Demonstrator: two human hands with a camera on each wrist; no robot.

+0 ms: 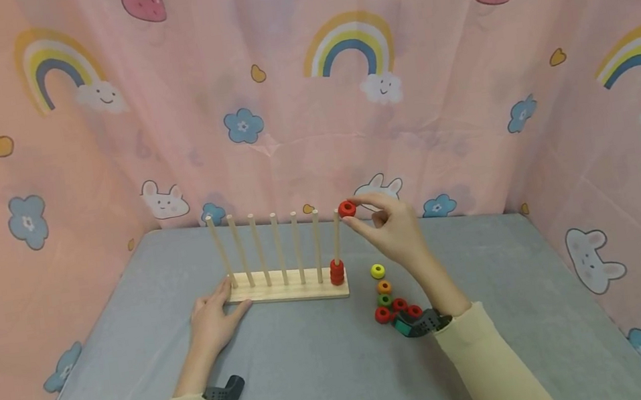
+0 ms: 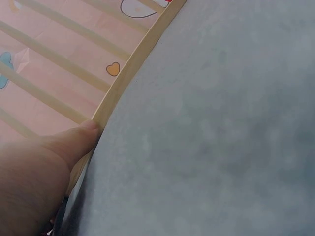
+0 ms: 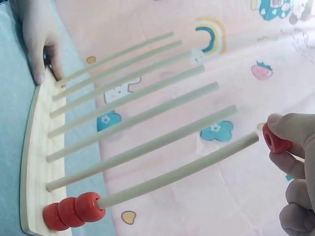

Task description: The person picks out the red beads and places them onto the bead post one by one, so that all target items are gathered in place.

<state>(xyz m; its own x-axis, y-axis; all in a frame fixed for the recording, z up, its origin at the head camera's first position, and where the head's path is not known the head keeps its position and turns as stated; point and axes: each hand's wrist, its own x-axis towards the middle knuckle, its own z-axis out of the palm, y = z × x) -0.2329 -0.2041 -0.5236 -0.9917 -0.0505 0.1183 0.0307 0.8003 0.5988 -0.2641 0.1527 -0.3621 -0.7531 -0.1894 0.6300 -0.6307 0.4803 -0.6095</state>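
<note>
A wooden peg board (image 1: pixel 284 291) with several upright pegs stands on the table. Three red beads (image 3: pixel 74 211) are stacked on its rightmost peg. My right hand (image 1: pixel 394 227) pinches another red bead (image 1: pixel 347 209) between thumb and fingers. In the right wrist view this bead (image 3: pixel 275 138) is just off the tip of that rightmost peg (image 3: pixel 182 172), apart from it. My left hand (image 1: pixel 213 320) holds the left end of the board, with the thumb (image 2: pixel 81 140) along the front edge and fingers at the far side.
Right of the board lie loose beads: a yellow bead (image 1: pixel 378 271), an orange bead (image 1: pixel 384 287), a green bead (image 1: pixel 385 300) and several red beads (image 1: pixel 382 315), partly behind the right wrist's dark band (image 1: pixel 424 323). A pink patterned curtain (image 1: pixel 291 163) hangs behind the grey table (image 1: pixel 307 377).
</note>
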